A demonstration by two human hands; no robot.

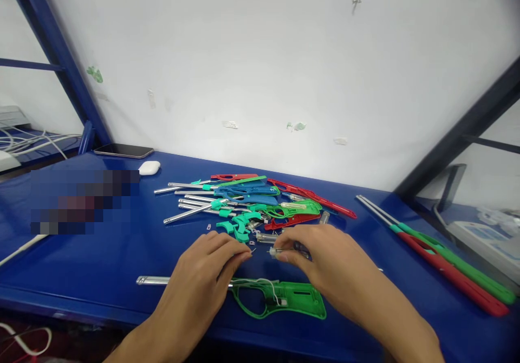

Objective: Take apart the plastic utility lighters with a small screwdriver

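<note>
"Blue: one tabletop [101, 254]. Begin the count with the hands."

"Two, at centre frame. Left hand [207, 265]: thumb and forefinger pinched together on one thin sliver [254, 250], too small to identify. Right hand [320, 249]: thumb and fingers closed about one clear plastic part [273, 251], its end jutting toward the left fingertips, near but apart."

"Loose stock?"

"Middle of the frame, beyond the hands: metal rods [182, 215], at least six; red handle pieces [329, 203], at least three; blue handle pieces [260, 199], at least two; turquoise pieces [246, 221], several, uncounted where they overlap. Right of frame: one red lighter [471, 288], one green lighter [483, 277], long-nosed, side by side. Left, by the back edge: one phone [124, 150], one white case [150, 168]."

"Containers, with contents?"

"Lower centre: one green handle shell [303, 298], flat, holding one white wire [260, 280] and one small white block [283, 302]. Beside the right hand: one clear tank [266, 238]; whether it holds liquid, I cannot tell. White case: contents hidden."

"Labels?"

"Any lettering is too small to read from here."
</note>
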